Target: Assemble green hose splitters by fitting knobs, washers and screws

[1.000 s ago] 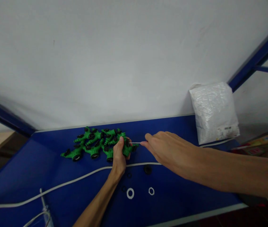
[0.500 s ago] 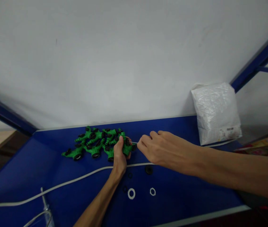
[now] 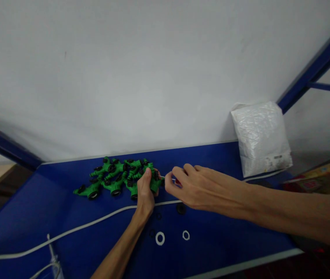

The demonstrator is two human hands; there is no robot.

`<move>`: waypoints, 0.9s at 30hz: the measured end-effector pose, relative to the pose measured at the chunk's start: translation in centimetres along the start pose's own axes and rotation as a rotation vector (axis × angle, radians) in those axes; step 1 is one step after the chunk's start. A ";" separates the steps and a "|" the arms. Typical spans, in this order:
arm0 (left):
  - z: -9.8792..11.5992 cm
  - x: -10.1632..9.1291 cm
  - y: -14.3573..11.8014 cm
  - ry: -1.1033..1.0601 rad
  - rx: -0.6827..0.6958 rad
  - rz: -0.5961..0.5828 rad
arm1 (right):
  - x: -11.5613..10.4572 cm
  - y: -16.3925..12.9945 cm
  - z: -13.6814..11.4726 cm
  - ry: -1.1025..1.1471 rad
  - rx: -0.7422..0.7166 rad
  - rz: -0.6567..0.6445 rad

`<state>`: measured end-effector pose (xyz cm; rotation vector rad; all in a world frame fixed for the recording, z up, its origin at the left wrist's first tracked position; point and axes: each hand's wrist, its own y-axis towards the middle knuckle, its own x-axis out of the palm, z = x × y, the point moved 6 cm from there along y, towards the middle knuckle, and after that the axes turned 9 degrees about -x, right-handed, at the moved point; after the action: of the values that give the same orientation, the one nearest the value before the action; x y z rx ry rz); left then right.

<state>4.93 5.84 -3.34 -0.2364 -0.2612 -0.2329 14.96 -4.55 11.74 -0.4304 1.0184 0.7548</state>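
Note:
My left hand [image 3: 145, 192] is wrapped round a green hose splitter with black fittings [image 3: 154, 186], its thumb lying along the top. From the right, my right hand [image 3: 190, 186] grips a screwdriver [image 3: 177, 181]; a bit of red handle shows between the fingers. The thin shaft points left at the held splitter, but the exact spot where its tip meets the part is too small to make out. Just left of my left hand, several more green splitters [image 3: 115, 186] lie close together on the blue table [image 3: 211, 248].
A white ring [image 3: 156, 238], a white nut [image 3: 182, 235] and dark rings [image 3: 181, 208] lie in front. A white cable [image 3: 89, 223] crosses the table. A clear-bodied tool with a cord [image 3: 54, 259] is at lower left. A white plastic package [image 3: 262, 141] leans on the wall.
The fingers of my right hand have shifted and loosened slightly round the screwdriver, so its red handle now shows. My left hand still holds the splitter. The view has moved slightly.

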 end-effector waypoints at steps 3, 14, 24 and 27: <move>-0.2 0.1 0.0 -0.023 -0.011 -0.020 | -0.3 0.0 -1.1 -0.006 -0.197 0.000; -0.2 -0.4 0.1 0.046 0.037 0.019 | 2.5 0.1 3.8 0.973 0.670 -0.177; 0.6 0.2 -0.5 -0.003 0.017 -0.013 | -0.6 0.9 -1.0 -0.047 -0.142 -0.050; 0.6 0.1 -0.4 -0.015 0.015 0.005 | -0.5 1.2 -0.4 0.001 -0.120 -0.092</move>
<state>4.77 5.59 -2.66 -0.2239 -0.2767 -0.2242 13.63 -4.17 12.00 -0.5774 0.9503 0.7351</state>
